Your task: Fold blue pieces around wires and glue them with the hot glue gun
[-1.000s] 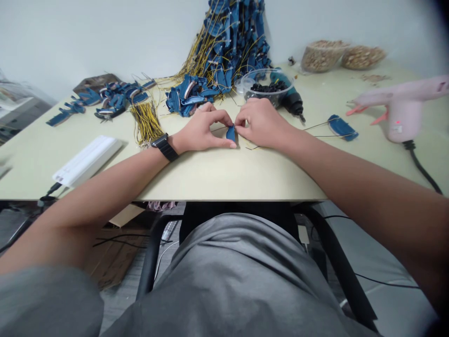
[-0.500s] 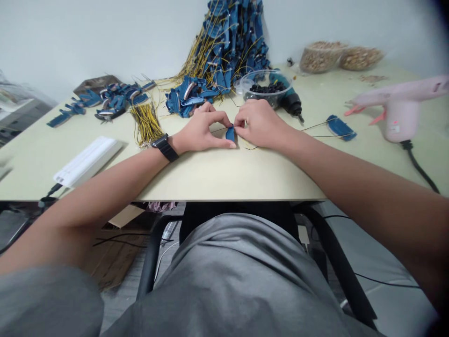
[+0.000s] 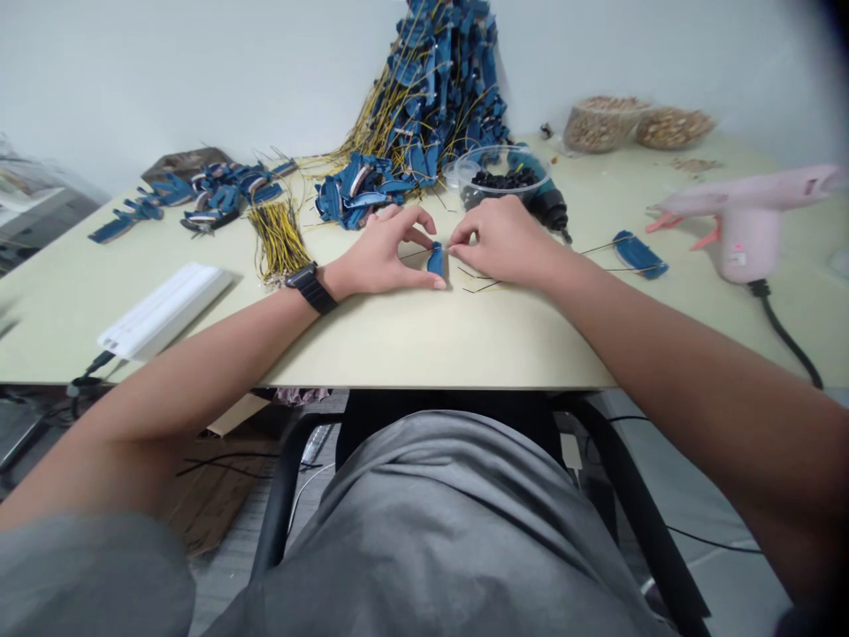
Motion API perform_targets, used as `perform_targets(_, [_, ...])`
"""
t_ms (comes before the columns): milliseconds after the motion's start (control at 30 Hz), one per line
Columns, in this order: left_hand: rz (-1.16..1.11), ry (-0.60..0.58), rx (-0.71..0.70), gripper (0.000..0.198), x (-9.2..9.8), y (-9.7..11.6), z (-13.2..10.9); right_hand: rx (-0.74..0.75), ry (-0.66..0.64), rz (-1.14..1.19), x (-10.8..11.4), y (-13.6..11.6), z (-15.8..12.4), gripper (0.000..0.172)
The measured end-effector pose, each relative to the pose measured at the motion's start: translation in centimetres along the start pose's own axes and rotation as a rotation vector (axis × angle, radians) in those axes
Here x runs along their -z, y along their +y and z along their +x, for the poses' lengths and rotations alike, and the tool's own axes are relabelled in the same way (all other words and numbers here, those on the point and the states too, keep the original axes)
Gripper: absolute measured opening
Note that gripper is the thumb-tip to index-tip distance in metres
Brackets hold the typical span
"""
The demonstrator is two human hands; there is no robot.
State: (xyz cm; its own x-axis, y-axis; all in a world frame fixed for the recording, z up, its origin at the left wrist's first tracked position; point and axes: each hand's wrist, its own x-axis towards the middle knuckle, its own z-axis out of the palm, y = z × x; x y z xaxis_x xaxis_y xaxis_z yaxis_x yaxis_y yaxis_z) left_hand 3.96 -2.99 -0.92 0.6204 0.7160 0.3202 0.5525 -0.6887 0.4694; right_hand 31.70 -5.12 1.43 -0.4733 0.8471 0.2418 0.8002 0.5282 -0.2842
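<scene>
Well, the left hand point(image 3: 379, 254) curls its grip around a small blue strip point(image 3: 435, 260) on the desk point(image 3: 398, 345), while the right hand point(image 3: 504, 241) pinches the strip's top end (a thin dark wire point(image 3: 416, 253) runs out from there).

Light: bright, even indoor light is spread across the surface point(image 3: 424, 354); its source is not shown.
Shadows: soft, short shadows are cast by the left hand point(image 3: 381, 252), the right hand point(image 3: 504, 243) and the pink glue gun point(image 3: 749, 226).
Distortion: the surface's front edge is bowed; the corners are darkened.
Blur: the far left edge is smeared.
</scene>
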Motion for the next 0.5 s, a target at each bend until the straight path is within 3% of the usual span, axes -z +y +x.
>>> perform_targets(500, [0.023,-0.037,0.040,0.116,-0.11,0.28,-0.37,-0.150,0.053,0.089,0.93,-0.35,-0.35,0.019])
